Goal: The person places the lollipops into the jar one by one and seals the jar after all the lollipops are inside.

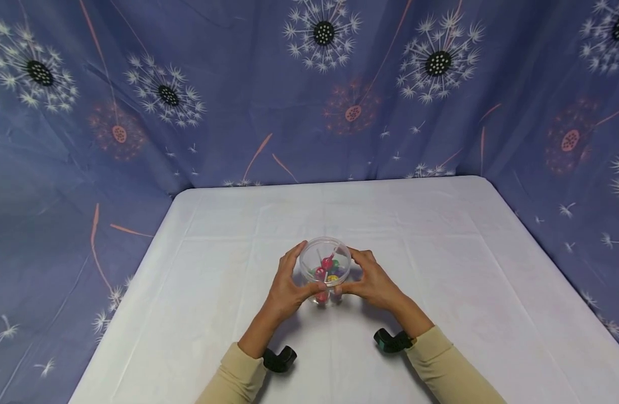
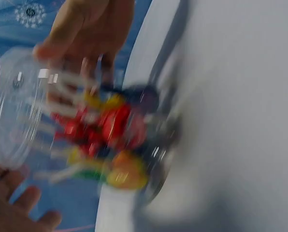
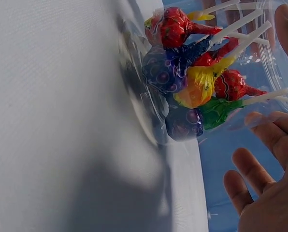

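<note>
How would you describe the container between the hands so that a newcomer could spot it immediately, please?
On the white table, near its middle and towards the person, a clear round plastic jar stands between the left hand and the right hand. It is see-through and filled with bright wrapped lollipops on white sticks.

One clear round plastic jar (image 1: 325,269) sits between two hands. Inside it are seven wrapped lollipops on white sticks (image 3: 192,82): three red, two purple, one yellow-orange, one green.
</note>
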Motion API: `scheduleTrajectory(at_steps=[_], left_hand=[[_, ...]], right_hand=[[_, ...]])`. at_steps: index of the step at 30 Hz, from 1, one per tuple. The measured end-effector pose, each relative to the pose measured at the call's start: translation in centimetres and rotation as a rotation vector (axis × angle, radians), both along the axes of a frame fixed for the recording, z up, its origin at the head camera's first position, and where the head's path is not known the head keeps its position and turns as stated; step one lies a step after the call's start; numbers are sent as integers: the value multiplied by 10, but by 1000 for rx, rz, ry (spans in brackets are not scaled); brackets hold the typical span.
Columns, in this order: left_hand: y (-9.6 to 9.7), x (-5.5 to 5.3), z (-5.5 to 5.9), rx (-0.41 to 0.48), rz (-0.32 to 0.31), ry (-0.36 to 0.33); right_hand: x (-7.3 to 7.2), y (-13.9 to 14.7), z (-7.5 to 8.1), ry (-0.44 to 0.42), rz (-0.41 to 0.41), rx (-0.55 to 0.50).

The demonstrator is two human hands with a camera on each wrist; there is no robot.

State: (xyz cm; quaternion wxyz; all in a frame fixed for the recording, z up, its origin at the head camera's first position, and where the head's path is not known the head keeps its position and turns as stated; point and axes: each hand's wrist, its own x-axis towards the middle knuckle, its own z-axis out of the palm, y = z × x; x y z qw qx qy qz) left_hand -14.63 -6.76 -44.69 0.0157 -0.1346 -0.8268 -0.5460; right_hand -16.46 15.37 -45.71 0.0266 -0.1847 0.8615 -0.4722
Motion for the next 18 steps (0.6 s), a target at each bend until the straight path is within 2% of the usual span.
scheduleTrajectory(at_steps=[8,13,16,18], left_hand=[[-27,-29,9,-106,-262,-91],[-38,-46,13,-137,-421,-103],[-41,-53,15,-140,-483,-88],[-41,-54,15,-142,-489,-87]], right_hand=[[-2,3,0,2,21,1],[-3,3,2,-19,20,10],[-3,3,3,-26,14,14],[-4,4,3,-26,10,16]])
